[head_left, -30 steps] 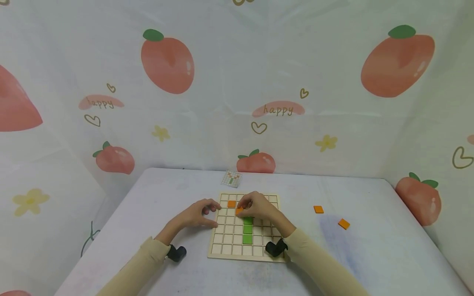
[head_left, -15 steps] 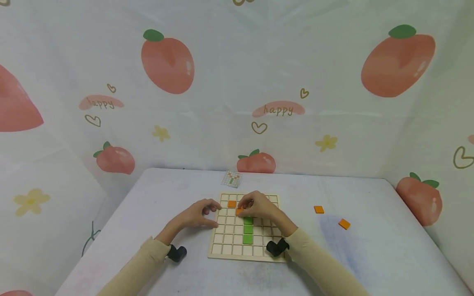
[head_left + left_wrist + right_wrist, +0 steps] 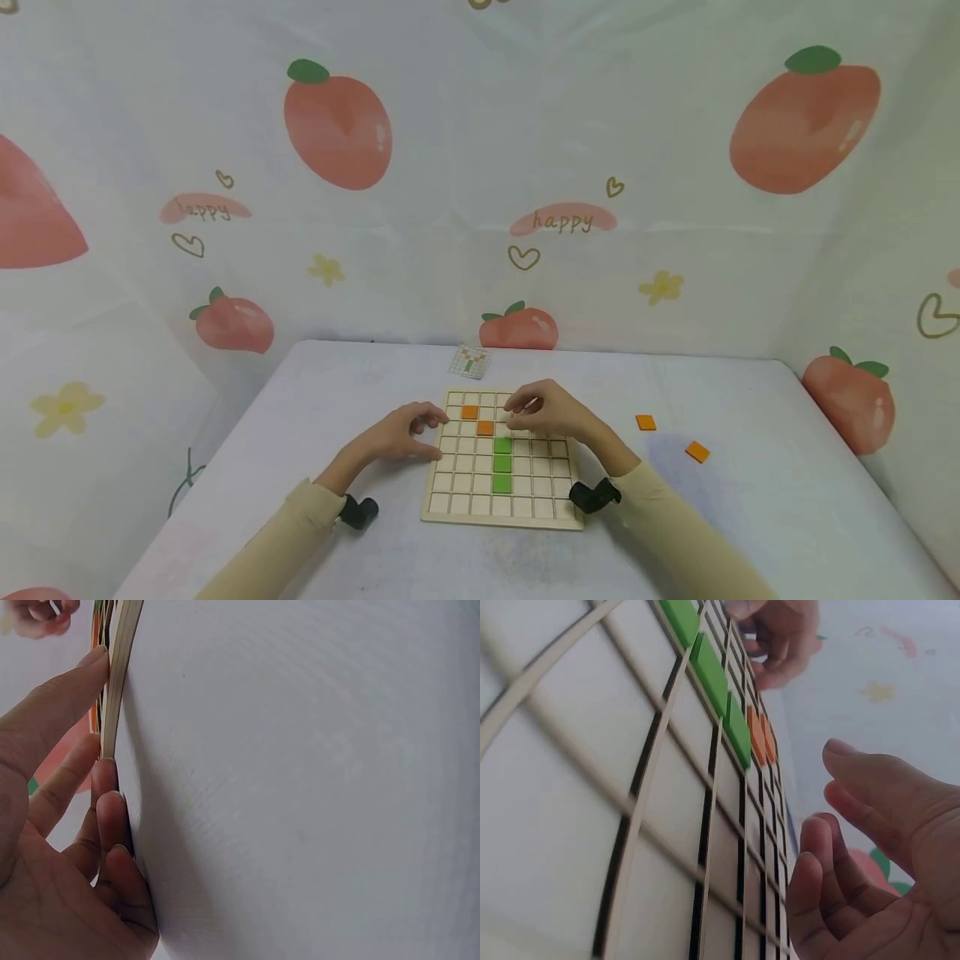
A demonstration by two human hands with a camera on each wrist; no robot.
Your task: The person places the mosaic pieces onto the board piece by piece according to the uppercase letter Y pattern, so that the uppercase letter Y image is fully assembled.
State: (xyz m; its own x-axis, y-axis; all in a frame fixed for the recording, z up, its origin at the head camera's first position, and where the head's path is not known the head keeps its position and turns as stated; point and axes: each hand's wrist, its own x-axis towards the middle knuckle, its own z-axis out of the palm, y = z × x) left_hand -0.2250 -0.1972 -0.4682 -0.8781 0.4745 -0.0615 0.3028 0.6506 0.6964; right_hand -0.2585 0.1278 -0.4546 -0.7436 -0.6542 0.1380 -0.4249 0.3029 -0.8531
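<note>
A square wooden grid board (image 3: 462, 482) lies on the table. On it, two orange square tiles (image 3: 486, 427) run diagonally towards a column of three green square tiles (image 3: 502, 464). My left hand (image 3: 403, 434) rests at the board's left edge, thumb and fingers spread apart; in the left wrist view the fingertips (image 3: 96, 658) touch the wooden rim. Above the board's upper right part hovers my right hand (image 3: 553, 410), fingers loosely bent and holding nothing. In the right wrist view its thumb and fingers (image 3: 874, 776) are apart, off the tiles.
Two loose orange tiles, one nearer the board (image 3: 646, 422) and one farther right (image 3: 697, 452), lie on the white table (image 3: 360, 550). Behind the board is a small pattern card (image 3: 470, 362) with a coloured grid. A fruit-printed curtain (image 3: 420, 275) hangs at the back.
My right hand has let go of the second orange tile, which stays in its grid cell, and has moved right and slightly up. The left hand has not moved.
</note>
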